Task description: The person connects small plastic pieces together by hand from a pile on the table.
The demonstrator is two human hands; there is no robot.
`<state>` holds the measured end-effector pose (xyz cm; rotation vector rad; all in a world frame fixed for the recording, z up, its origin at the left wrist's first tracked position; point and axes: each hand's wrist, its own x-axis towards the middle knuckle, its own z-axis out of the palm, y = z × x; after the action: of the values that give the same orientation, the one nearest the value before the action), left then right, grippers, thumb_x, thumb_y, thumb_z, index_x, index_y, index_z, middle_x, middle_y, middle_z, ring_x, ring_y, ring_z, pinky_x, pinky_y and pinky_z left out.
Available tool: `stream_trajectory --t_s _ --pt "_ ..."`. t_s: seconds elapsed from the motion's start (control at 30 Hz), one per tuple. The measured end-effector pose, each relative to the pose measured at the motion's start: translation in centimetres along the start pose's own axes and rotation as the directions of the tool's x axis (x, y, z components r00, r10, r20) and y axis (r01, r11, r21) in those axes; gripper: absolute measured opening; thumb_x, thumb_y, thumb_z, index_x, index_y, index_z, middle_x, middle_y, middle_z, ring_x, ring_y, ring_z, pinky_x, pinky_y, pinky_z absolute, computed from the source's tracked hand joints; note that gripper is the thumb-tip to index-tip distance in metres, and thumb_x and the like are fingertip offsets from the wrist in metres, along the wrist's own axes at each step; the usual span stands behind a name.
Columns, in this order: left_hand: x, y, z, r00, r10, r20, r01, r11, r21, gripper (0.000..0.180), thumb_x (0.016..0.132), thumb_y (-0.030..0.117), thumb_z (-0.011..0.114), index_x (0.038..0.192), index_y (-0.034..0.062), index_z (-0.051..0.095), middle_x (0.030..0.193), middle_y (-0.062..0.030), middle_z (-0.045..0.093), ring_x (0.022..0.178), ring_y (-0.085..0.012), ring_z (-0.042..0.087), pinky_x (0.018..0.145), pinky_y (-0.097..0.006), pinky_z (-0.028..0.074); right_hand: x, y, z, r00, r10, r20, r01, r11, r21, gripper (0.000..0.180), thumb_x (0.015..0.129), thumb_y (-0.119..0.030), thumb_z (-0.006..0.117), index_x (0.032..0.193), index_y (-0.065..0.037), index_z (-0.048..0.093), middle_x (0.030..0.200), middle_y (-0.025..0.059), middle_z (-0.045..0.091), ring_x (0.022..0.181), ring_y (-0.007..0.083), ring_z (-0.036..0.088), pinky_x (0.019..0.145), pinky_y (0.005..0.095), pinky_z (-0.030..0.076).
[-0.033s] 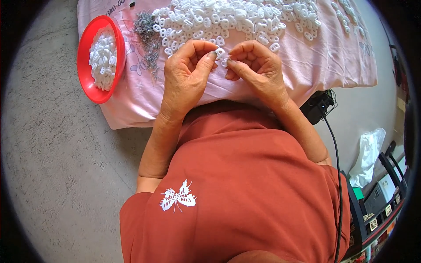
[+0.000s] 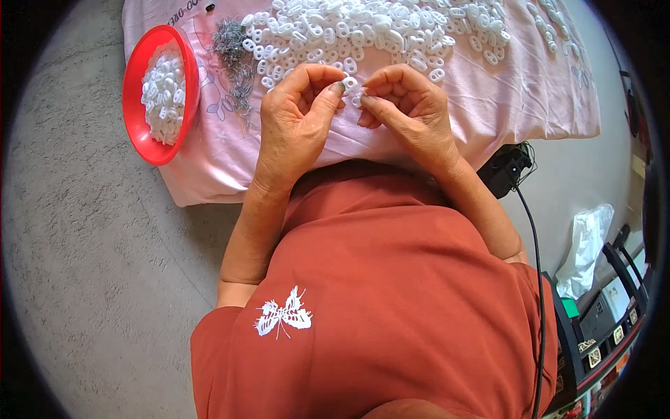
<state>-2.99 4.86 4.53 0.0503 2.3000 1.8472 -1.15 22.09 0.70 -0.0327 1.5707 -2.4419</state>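
Note:
My left hand (image 2: 301, 115) pinches a small white plastic piece with a hole (image 2: 350, 83) between thumb and fingers. Close beside it, the thumb and forefinger of my right hand (image 2: 412, 112) are pressed together on a small translucent whitish piece (image 2: 356, 99), whose exact kind is too small to make out. The fingertips nearly meet over the front of the pink cloth. Just beyond them spreads a large pile of white two-hole plastic pieces (image 2: 377, 28). A heap of thin grey metal parts (image 2: 230, 45), perhaps springs, lies left of that pile.
A red bowl (image 2: 132, 133) with many white pieces inside stands at the left edge of the pink cloth (image 2: 209, 167). More white pieces (image 2: 550, 31) lie far right. A black device with a cable (image 2: 506, 171) and a clear plastic bag (image 2: 585, 244) are on the right.

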Motion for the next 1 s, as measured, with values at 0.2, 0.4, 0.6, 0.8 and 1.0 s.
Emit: stream_trajectory --t_s 0.2,0.4,0.6,0.8,1.0 --pt "-0.07 0.09 0.05 1.0 0.004 0.005 -0.004 1.0 0.016 0.011 0.092 0.001 0.06 0.102 -0.0015 0.063 0.085 -0.0022 0.066 0.075 -0.0065 0.061 0.068 -0.02 0.05 0.05 0.1 0.03 1.0 -0.008 0.001 0.008 1.0 0.003 0.014 0.09 0.002 0.061 0.103 0.002 0.057 0.09 0.006 0.065 0.077 0.0108 0.065 0.069 0.0225 0.055" --pt "-0.25 0.24 0.21 1.0 -0.002 -0.003 0.002 1.0 0.007 0.011 0.092 0.001 0.06 0.102 -0.0016 0.064 0.086 -0.0024 0.066 0.076 -0.0063 0.061 0.069 -0.02 0.05 0.02 0.16 0.05 1.0 -0.01 -0.002 0.01 1.0 0.013 0.014 0.09 0.002 0.061 0.104 0.002 0.057 0.091 0.0062 0.065 0.077 0.011 0.066 0.069 0.0224 0.056" --pt "-0.27 0.09 0.2 1.0 -0.002 0.015 0.003 1.0 -0.005 0.011 0.092 0.001 0.06 0.103 -0.0018 0.063 0.086 -0.0028 0.066 0.075 -0.0066 0.061 0.069 -0.02 0.05 0.01 0.13 0.08 1.0 -0.007 -0.004 0.007 1.0 0.008 0.015 0.09 0.002 0.061 0.105 0.002 0.057 0.091 0.0066 0.065 0.077 0.0113 0.066 0.069 0.0226 0.056" --pt "-0.39 0.25 0.38 1.0 0.009 0.011 -0.009 1.0 0.017 0.011 0.092 0.001 0.06 0.103 -0.0019 0.063 0.086 -0.003 0.066 0.076 -0.0072 0.061 0.069 -0.021 0.05 0.02 0.31 0.05 1.0 -0.022 -0.006 0.022 1.0 0.018 0.014 0.091 0.003 0.06 0.105 0.002 0.057 0.091 0.0068 0.065 0.077 0.0114 0.066 0.07 0.0228 0.056" --pt "-0.56 0.13 0.36 1.0 0.002 0.016 -0.002 1.0 -0.01 0.011 0.092 0.001 0.06 0.102 -0.0021 0.063 0.088 -0.0041 0.066 0.078 -0.0075 0.062 0.07 -0.021 0.05 -0.03 0.25 0.14 1.0 -0.022 -0.012 0.022 0.999 0.031 0.015 0.09 0.003 0.06 0.105 0.002 0.057 0.091 0.0065 0.065 0.077 0.0111 0.066 0.07 0.0226 0.056"
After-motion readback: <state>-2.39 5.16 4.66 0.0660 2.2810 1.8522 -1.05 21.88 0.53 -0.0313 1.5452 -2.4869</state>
